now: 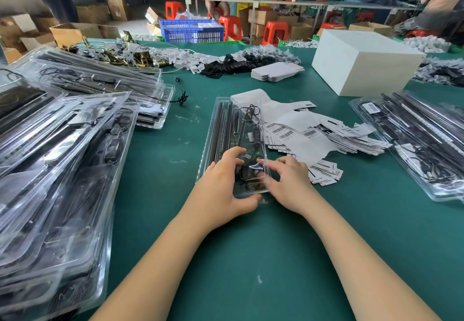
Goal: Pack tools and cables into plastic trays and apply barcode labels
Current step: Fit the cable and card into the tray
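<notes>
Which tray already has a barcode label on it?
The top tray of the right-hand stack: a barcode label sits on its far end. The centre tray under both hands shows none.

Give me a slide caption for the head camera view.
Both hands, left and right, press a clear plastic tray beside barcode labels.

Packing wkshop: cartons (pixel 75 33), crate (pixel 192 30), stools (pixel 276 33).
</notes>
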`<state>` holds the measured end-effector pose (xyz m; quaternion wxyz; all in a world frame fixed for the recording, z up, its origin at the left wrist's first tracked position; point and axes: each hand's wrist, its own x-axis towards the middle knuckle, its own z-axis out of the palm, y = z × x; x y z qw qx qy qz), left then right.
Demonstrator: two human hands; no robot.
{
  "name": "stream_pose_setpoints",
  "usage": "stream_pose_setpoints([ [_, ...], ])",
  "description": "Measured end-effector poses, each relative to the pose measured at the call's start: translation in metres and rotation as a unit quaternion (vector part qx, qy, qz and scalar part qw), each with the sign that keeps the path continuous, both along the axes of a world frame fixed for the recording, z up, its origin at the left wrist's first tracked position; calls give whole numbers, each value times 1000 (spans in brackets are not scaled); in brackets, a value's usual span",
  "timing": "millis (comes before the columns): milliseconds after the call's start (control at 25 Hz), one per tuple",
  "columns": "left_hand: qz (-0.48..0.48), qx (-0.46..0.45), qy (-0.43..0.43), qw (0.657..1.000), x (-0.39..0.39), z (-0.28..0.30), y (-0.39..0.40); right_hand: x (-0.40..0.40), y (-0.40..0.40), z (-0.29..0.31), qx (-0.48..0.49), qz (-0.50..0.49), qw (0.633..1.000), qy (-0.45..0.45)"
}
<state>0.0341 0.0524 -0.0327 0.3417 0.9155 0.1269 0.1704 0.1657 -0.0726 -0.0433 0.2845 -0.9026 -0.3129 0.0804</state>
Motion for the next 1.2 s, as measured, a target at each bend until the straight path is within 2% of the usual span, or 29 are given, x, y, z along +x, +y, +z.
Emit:
stream_pose_setpoints([
  [200,-36,53,5,998,-3,3,4,-3,-2,4,108,20,994,14],
  [320,-49,55,11,997,-4,5,5,-8,-6,8,193,8,977,90],
  [480,-30,62,5,998,-2,5,3,-6,-7,6,211,-31,968,131],
  [720,-35,97,9,995,-3,3,2,-6,-6,8,183,-61,978,83],
  [880,-21,123,4,992,-1,0,1,1,-18,14,218,-150,963,-59],
  [920,-22,120,5,993,-1,0,1,6,-21,16,212,-172,957,-100],
  [1000,-23,115,3,993,-1,-1,2,23,-24,21,137,-219,955,-147],
  [1080,-22,117,4,993,-1,0,1,44,-25,29,4,-238,961,-138],
  [1200,-19,126,3,992,-1,-1,0,62,-24,37,-150,-181,966,-110],
])
